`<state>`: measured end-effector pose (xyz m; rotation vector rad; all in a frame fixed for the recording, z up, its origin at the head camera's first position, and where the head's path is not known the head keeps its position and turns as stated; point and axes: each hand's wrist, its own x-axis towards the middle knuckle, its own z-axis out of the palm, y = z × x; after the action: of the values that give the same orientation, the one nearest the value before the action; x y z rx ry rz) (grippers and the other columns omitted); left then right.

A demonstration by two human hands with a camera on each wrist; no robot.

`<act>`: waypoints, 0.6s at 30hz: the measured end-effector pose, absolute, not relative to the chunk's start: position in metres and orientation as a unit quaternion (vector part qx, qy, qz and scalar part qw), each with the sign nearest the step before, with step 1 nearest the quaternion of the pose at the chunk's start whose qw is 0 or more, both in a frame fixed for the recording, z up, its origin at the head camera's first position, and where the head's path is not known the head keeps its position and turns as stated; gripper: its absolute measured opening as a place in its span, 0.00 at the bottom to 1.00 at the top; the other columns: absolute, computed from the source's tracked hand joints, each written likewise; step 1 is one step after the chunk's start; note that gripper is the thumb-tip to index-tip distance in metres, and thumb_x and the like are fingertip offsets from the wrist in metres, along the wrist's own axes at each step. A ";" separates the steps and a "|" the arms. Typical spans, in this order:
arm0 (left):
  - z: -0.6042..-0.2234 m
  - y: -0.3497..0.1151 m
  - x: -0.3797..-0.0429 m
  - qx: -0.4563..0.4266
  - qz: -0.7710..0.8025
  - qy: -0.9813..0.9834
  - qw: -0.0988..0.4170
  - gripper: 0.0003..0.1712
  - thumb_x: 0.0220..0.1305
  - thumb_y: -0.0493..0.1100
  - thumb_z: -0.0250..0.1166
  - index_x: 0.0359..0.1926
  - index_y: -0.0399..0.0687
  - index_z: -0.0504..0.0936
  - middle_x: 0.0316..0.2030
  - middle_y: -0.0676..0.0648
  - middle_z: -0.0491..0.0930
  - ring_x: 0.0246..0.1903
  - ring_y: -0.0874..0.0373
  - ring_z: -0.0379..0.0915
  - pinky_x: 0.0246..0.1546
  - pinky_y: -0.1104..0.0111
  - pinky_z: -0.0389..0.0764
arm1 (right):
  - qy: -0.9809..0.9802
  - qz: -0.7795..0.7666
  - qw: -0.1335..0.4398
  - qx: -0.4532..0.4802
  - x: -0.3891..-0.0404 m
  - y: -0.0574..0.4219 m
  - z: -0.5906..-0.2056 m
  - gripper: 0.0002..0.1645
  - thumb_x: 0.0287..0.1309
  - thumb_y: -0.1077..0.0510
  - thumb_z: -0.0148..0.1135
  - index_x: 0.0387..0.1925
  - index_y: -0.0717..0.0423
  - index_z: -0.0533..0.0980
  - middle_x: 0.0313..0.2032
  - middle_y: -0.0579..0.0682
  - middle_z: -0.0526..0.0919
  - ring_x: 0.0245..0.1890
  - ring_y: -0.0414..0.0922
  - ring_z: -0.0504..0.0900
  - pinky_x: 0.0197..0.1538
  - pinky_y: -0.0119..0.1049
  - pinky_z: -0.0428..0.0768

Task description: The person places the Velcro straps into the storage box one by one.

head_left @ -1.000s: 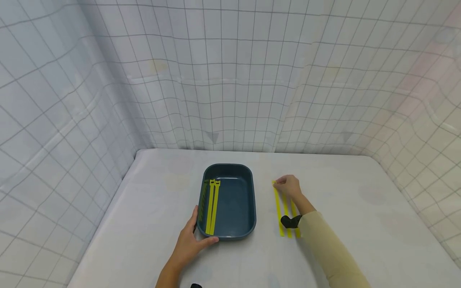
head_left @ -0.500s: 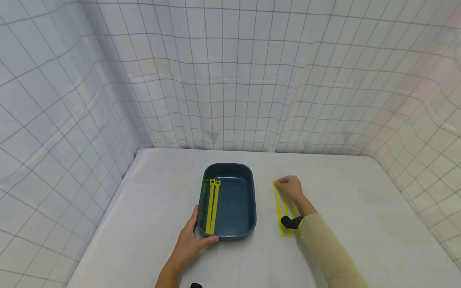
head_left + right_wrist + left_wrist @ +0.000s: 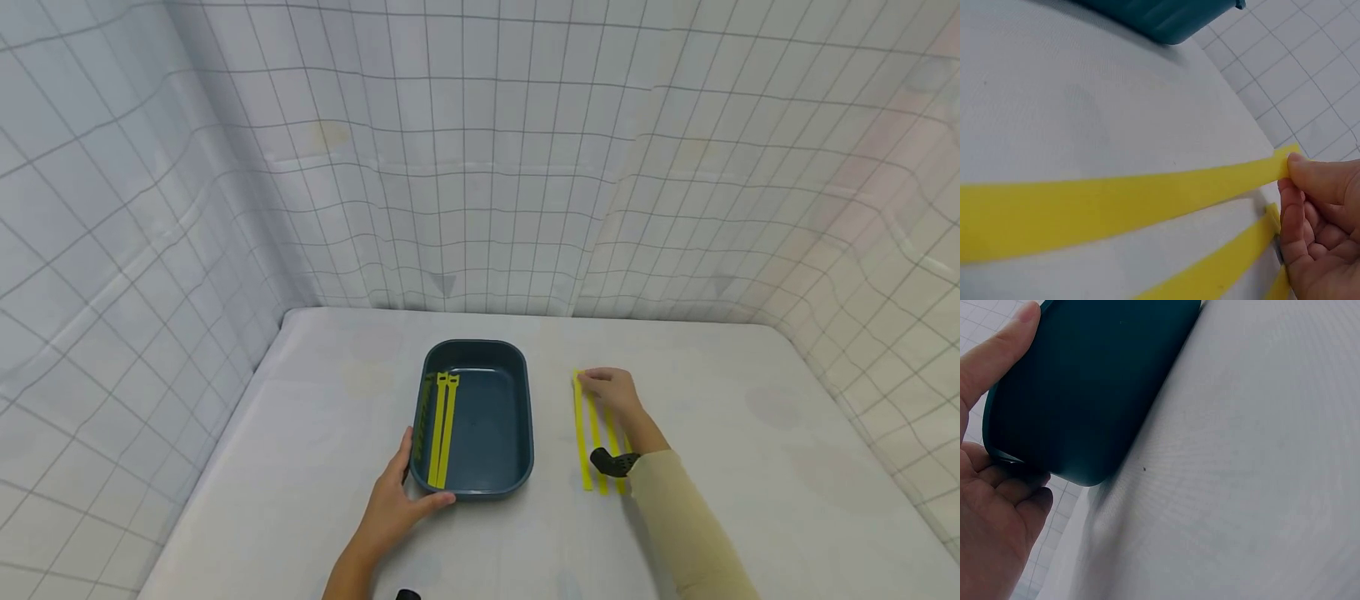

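A dark teal tray [image 3: 491, 433] stands left of centre on the table, with two flat yellow cable straps [image 3: 447, 433] side by side along its left inside. My left hand [image 3: 390, 504] grips the tray's near left corner, thumb at the near rim and fingers along the left side. To the right of the tray, my right hand [image 3: 611, 392] pinches the far end of a yellow cable strap [image 3: 1147, 200] between thumb and fingers. That end is raised off the table in the right wrist view, and the strap slants down from it.
Several more yellow straps [image 3: 1222, 265] lie under and beside my right hand, partly covered by it and the wrist camera [image 3: 613, 462]. White gridded sheeting [image 3: 480, 167] surrounds the white table [image 3: 360, 358] at the back and sides.
My right hand has moved slightly right, drawing the far end of the pinched strap right and up with it. The left hand and the tray have stayed in place.
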<state>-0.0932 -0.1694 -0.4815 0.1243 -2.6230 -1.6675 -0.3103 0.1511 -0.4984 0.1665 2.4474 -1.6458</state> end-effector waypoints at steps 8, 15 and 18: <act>-0.482 -0.169 -0.093 0.043 -0.537 -0.842 0.014 0.66 0.40 0.54 0.76 0.71 0.41 0.42 0.69 0.40 0.45 0.67 0.46 0.43 0.62 0.54 0.55 | 0.822 -0.561 0.084 0.056 -0.308 0.149 -0.496 0.20 0.54 0.54 0.65 0.43 0.67 0.78 0.43 0.57 0.79 0.36 0.45 0.75 0.39 0.34 0.75; -0.483 -0.169 -0.092 0.042 -0.540 -0.841 0.013 0.66 0.40 0.55 0.76 0.71 0.41 0.42 0.69 0.41 0.45 0.67 0.46 0.43 0.63 0.54 0.54 | 0.810 -0.580 0.088 0.020 -0.299 0.144 -0.474 0.20 0.55 0.59 0.63 0.44 0.72 0.76 0.42 0.59 0.80 0.38 0.45 0.79 0.46 0.37 0.78; -0.483 -0.169 -0.093 0.039 -0.539 -0.841 0.017 0.66 0.41 0.54 0.75 0.71 0.41 0.42 0.69 0.40 0.45 0.67 0.46 0.43 0.62 0.53 0.54 | 0.811 -0.578 0.092 0.002 -0.295 0.144 -0.465 0.20 0.57 0.59 0.62 0.45 0.73 0.75 0.43 0.60 0.79 0.41 0.48 0.79 0.49 0.40 0.77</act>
<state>-0.0925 -0.1689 -0.4829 0.1209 -2.6137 -1.6767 -0.2946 0.1435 -0.4652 0.0065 2.4082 -1.7176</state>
